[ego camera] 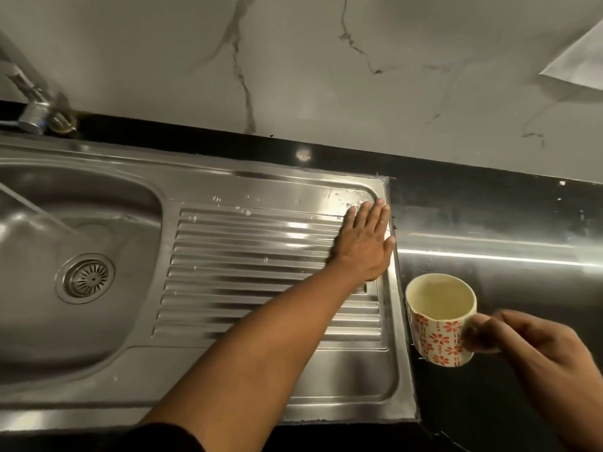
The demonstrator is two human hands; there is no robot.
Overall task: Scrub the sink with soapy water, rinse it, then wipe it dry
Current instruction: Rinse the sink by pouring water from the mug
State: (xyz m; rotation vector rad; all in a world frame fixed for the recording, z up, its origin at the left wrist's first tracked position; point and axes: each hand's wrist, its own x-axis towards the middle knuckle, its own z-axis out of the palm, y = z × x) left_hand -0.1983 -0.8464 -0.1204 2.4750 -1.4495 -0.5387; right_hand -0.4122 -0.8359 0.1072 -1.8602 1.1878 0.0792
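Note:
A stainless steel sink (107, 353) fills the left, with a basin and round drain strainer (86, 278). Its ribbed drainboard (248, 256) stretches to the right and carries water droplets near its far edge. My left hand (365, 243) lies flat, fingers straight, on the far right corner of the drainboard. My right hand (535, 350) grips the handle of a white mug (440, 318) with red flower print. The mug stands just right of the sink's edge, above the black counter, and pale liquid shows inside.
A chrome tap (36, 106) rises at the far left behind the basin. The black counter (509, 230) runs to the right of the sink. A marble-patterned wall (293, 60) backs it. A white paper corner (577, 63) hangs at the upper right.

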